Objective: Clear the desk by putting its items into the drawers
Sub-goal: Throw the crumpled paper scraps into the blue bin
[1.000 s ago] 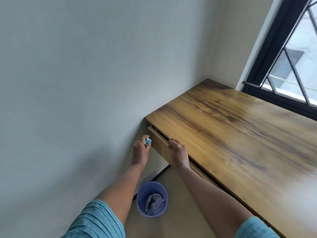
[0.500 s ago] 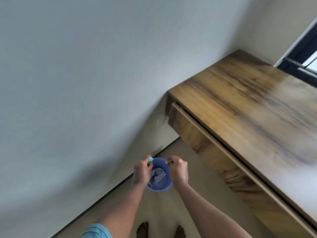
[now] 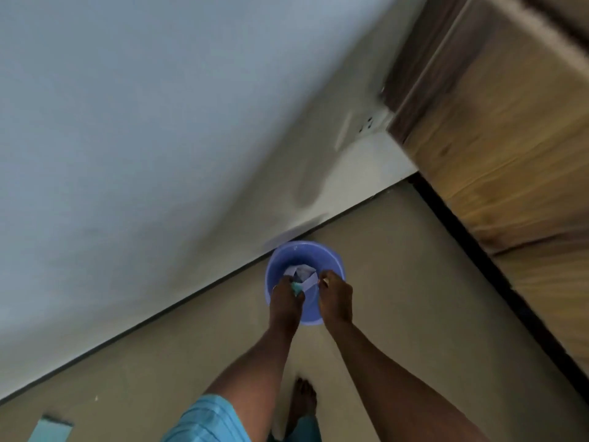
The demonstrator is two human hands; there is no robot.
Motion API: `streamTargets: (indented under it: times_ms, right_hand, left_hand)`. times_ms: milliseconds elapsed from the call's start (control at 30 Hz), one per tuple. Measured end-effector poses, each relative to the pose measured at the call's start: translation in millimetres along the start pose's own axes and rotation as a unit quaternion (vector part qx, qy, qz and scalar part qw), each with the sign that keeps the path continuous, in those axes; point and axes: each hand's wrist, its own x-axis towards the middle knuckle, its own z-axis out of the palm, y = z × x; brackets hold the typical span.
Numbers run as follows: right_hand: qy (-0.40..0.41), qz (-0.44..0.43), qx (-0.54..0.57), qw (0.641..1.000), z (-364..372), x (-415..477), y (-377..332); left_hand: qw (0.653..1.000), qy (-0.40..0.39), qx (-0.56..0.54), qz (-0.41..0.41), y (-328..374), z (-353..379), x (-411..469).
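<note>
Hands first: your left hand is curled shut around a small teal scrap, which peeks out between thumb and fingers right above the mouth of the blue bin. Your right hand is also closed, fingertips drawn together at the bin's near rim; the picture is smeared by motion, so you may be pinching something tiny there, but I cannot tell what. Both hands sit side by side over the bin, close together yet apart.

The bin stands on the beige floor, against the foot of the pale wall, and holds crumpled white paper. The wooden desk rises at your upper right, well apart from the bin, and you see its front face from below. A wall socket sits just beside the desk's corner. Your bare foot shows between your forearms, and a teal sheet lies on the floor at the lower left.
</note>
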Motion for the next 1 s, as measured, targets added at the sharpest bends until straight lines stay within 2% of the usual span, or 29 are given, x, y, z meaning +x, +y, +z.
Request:
streamTargets:
  times_ms: [133, 233, 333, 500, 567, 667, 800, 867, 933, 1000]
  right_hand:
    - [-0.005, -0.002, -0.001, 1.000, 24.9, 24.9, 22.5]
    - [-0.003, 0.028, 0.015, 0.999, 31.5, 26.5, 34.2]
    - [-0.010, 0.057, 0.036, 0.998, 26.9, 13.5, 37.6]
    - [-0.005, 0.062, 0.001, 0.998, 0.3, -30.8, 24.8]
    - [0.023, 0.069, 0.007, 0.997, -16.8, -55.8, 8.0]
    - [0.025, 0.034, -0.070, 0.997, -44.5, -94.1, -11.5]
    - [0.004, -0.023, -0.129, 0.991, -92.5, -149.6, -45.0]
    - [0.024, -0.053, -0.153, 0.987, -116.1, -172.8, -54.7]
    - [0.080, -0.108, -0.206, 0.969, -132.8, -188.5, -51.8]
    - [0.130, -0.135, -0.234, 0.954, -156.9, -203.8, -51.7]
  left_hand:
    - [1.000, -0.021, 0.006, -0.014, -24.0, 26.6, 23.2]
    - [0.998, -0.041, -0.006, -0.036, -39.5, 35.6, 27.7]
    - [0.999, -0.028, 0.001, -0.043, -45.9, 30.9, 19.0]
    - [0.997, -0.032, 0.066, 0.002, -25.0, 0.7, -24.0]
    - [0.991, -0.050, 0.124, 0.028, -9.9, -16.9, -45.3]
    - [0.964, -0.078, 0.240, 0.083, 15.0, -42.4, -79.1]
    - [0.948, -0.075, 0.278, 0.139, 73.5, -74.1, -134.1]
    - [0.940, -0.077, 0.284, 0.175, 104.8, -87.5, -162.3]
    - [0.927, -0.083, 0.304, 0.203, 125.6, -94.3, -185.8]
    - [0.902, -0.085, 0.346, 0.244, 147.5, -99.9, -208.2]
